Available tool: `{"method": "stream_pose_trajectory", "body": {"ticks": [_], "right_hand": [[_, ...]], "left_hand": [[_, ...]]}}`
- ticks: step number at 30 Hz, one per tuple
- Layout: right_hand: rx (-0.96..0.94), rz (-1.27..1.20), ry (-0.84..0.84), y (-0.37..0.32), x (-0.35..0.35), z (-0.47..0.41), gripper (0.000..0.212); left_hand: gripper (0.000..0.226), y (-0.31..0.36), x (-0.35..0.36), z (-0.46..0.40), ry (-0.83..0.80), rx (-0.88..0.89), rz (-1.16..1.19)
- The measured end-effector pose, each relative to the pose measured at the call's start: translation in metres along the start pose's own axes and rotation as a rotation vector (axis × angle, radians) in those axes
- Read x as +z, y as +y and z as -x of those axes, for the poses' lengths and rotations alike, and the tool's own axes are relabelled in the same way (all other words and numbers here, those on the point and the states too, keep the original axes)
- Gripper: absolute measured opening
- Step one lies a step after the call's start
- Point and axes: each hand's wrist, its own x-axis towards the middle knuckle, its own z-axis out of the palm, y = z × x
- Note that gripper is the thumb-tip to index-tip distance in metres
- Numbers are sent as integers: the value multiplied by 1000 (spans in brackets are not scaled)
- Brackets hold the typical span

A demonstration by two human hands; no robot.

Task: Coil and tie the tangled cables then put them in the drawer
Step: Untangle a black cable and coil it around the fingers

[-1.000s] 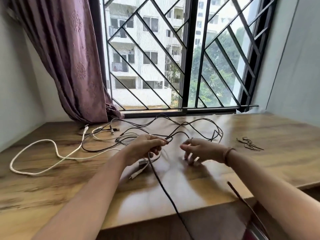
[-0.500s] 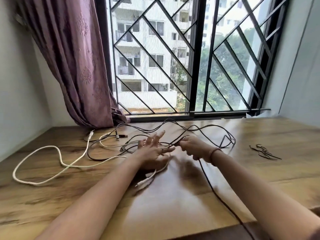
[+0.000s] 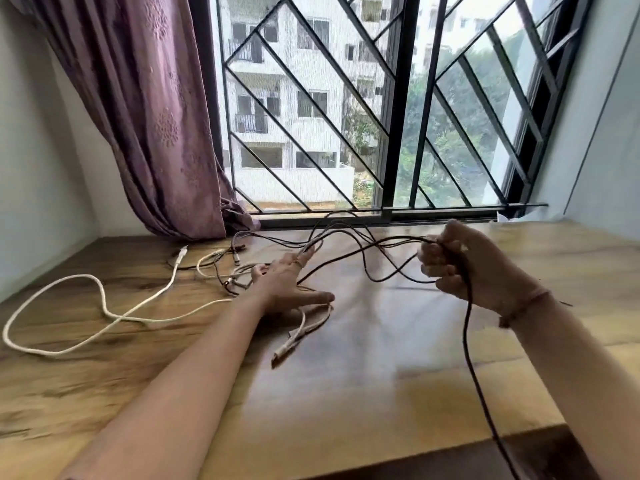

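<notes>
Your right hand (image 3: 460,263) has lifted off the worktop (image 3: 381,358) since a moment ago, fingers curled round the black cable (image 3: 468,341), which trails off the near edge out of view, while your left hand (image 3: 289,285) stays flat, fingers spread, on the tangle beside the white cable (image 3: 104,306).

Both forearms are bare, with no sleeves in view. The left hand (image 3: 287,289) wears a thin ring (image 3: 297,262) on one finger. The right hand (image 3: 464,265) has a slim reddish-brown thread band (image 3: 526,306) tied round the wrist, a loose end sticking out.
</notes>
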Motion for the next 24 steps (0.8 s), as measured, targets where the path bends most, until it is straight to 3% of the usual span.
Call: {"method": "stream_pose_trajectory", "body": {"ticks": [3, 5, 7, 9, 12, 14, 16, 18, 21, 24], "right_hand": [[-2, 28, -225, 1, -1, 14, 15], [108, 201, -222, 7, -1, 15, 13], [246, 449, -185, 16, 1, 9, 26], [279, 614, -74, 22, 12, -7, 31], [16, 909, 124, 21, 44, -39, 36], [-95, 1045, 46, 22, 70, -56, 45], [-123, 1260, -72, 32, 90, -67, 39], [-240, 1541, -60, 40, 100, -72, 27], [-345, 1567, -12, 40, 98, -74, 19], [-294, 1508, -31, 40, 87, -73, 31]], "left_hand": [[84, 2, 1, 0, -41, -13, -41], [70, 4, 2, 0, -42, -26, -64], [58, 5, 3, 0, -41, -18, -91], [53, 7, 4, 1, -54, -1, -140], [53, 10, 5, 3, -72, 22, -202], [54, 12, 4, 5, -88, 23, -210], [56, 13, 1, 7, -102, 27, -227], [60, 14, -1, 10, -110, 30, -230], [66, 15, -6, 12, -130, 20, -208], [66, 16, -7, 13, -125, 28, -206]]}}
